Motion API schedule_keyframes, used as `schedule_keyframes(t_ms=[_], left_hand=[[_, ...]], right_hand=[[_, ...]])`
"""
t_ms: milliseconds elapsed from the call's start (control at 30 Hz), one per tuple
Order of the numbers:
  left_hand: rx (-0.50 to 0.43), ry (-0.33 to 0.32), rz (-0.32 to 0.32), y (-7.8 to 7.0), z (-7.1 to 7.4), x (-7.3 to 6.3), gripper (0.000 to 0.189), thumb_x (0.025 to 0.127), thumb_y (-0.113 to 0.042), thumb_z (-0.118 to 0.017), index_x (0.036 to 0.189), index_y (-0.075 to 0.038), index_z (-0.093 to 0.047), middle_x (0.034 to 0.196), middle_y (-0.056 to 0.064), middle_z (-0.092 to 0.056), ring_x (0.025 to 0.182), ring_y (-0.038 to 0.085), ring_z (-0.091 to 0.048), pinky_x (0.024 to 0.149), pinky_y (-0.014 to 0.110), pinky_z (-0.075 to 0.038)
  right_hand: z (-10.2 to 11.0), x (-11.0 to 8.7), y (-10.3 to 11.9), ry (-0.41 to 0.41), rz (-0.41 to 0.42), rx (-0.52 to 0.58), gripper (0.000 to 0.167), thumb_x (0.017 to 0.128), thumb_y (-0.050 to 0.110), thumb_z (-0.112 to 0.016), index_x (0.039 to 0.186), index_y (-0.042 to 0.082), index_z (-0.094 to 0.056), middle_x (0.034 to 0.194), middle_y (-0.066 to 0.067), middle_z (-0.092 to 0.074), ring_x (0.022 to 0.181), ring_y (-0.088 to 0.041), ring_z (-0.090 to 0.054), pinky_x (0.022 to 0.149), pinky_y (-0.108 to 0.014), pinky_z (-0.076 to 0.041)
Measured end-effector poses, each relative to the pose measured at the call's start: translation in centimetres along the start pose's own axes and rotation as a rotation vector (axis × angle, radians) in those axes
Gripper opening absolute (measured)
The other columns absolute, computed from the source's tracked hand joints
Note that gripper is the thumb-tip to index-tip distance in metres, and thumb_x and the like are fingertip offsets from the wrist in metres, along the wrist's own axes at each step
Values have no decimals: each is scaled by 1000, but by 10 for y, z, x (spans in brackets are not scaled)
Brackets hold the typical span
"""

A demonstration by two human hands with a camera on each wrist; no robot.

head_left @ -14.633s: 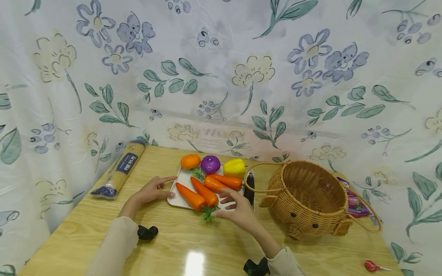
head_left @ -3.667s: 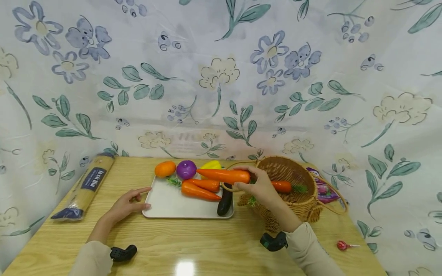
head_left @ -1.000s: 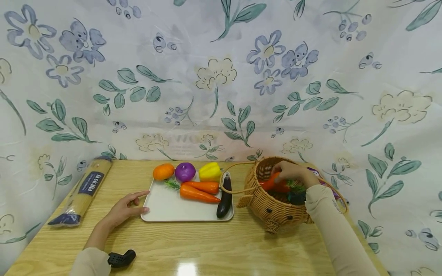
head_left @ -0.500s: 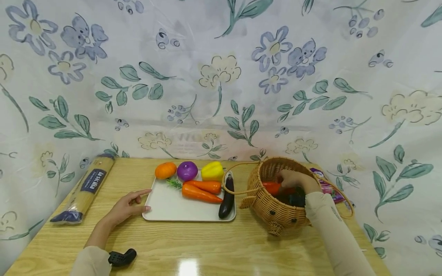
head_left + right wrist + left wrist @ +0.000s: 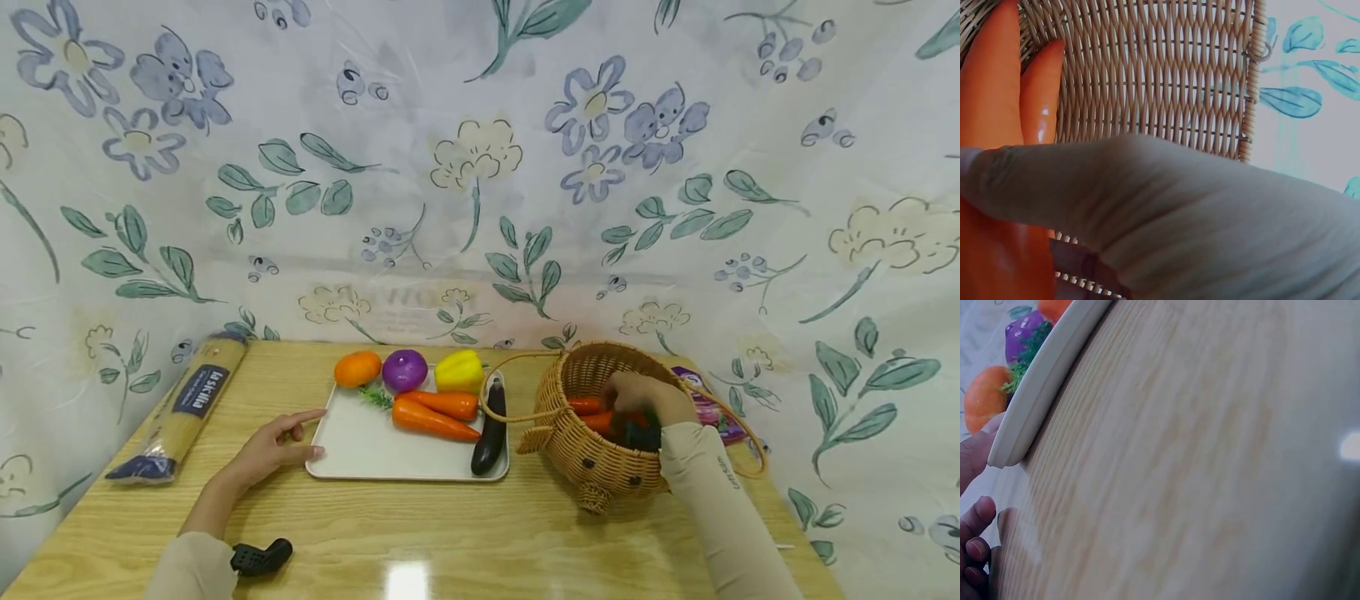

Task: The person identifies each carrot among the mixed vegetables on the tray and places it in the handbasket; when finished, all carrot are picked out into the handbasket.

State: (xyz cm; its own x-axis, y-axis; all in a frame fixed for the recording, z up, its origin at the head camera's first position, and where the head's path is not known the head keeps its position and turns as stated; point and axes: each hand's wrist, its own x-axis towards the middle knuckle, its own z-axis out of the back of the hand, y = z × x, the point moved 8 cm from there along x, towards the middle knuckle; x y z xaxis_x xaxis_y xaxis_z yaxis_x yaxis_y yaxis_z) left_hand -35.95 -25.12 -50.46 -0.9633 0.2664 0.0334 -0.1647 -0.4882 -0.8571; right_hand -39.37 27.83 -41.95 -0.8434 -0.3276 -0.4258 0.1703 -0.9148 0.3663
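Note:
My right hand (image 5: 645,398) reaches inside the wicker basket (image 5: 558,442), which has an animal face. Its thumb lies across an orange carrot (image 5: 988,94), gripping it; a second carrot (image 5: 1041,94) lies alongside. Part of the fingers is hidden behind the carrot. My left hand (image 5: 273,450) rests at the left edge of the white tray (image 5: 360,458), fingers extended, a fingertip (image 5: 992,423) at the rim. On the tray lie two carrots (image 5: 435,421), a purple onion-like vegetable (image 5: 405,371), a yellow bell pepper (image 5: 459,372), an orange pumpkin-like vegetable (image 5: 357,369) and a dark eggplant (image 5: 490,433).
A bag of spaghetti (image 5: 183,408) lies on the table's left side. Behind the basket is a purple packet (image 5: 716,417). One basket handle (image 5: 517,418) overhangs the tray's right end. A white stick (image 5: 783,547) shows beside the right sleeve. A floral curtain (image 5: 450,167) hangs behind.
Two carrots at the tray's front have gone from it. My right hand carried a carrot rightward into the basket and lowered it there. The left hand has stayed at the tray's edge.

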Motion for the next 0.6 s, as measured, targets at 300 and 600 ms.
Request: schedule_keyframes(t_ms=[300, 600], left_hand=[[1, -23, -3, 1, 6, -4, 62, 87, -18, -76, 141, -1, -53, 92, 10, -43, 81, 15, -37, 67, 30, -31], [-37, -19, 2, 2, 1, -3, 62, 86, -19, -77, 141, -2, -54, 92, 9, -43, 83, 17, -38, 70, 29, -32]], right_hand=[[-2, 2, 12, -30, 133, 198, 16, 83, -14, -63, 96, -10, -70, 86, -13, -72, 77, -19, -67, 74, -35, -56], [25, -4, 25, -196, 209, 148, 31, 88, 17, -73, 112, -2, -71, 112, -17, -68, 100, -30, -63, 87, -47, -53]])
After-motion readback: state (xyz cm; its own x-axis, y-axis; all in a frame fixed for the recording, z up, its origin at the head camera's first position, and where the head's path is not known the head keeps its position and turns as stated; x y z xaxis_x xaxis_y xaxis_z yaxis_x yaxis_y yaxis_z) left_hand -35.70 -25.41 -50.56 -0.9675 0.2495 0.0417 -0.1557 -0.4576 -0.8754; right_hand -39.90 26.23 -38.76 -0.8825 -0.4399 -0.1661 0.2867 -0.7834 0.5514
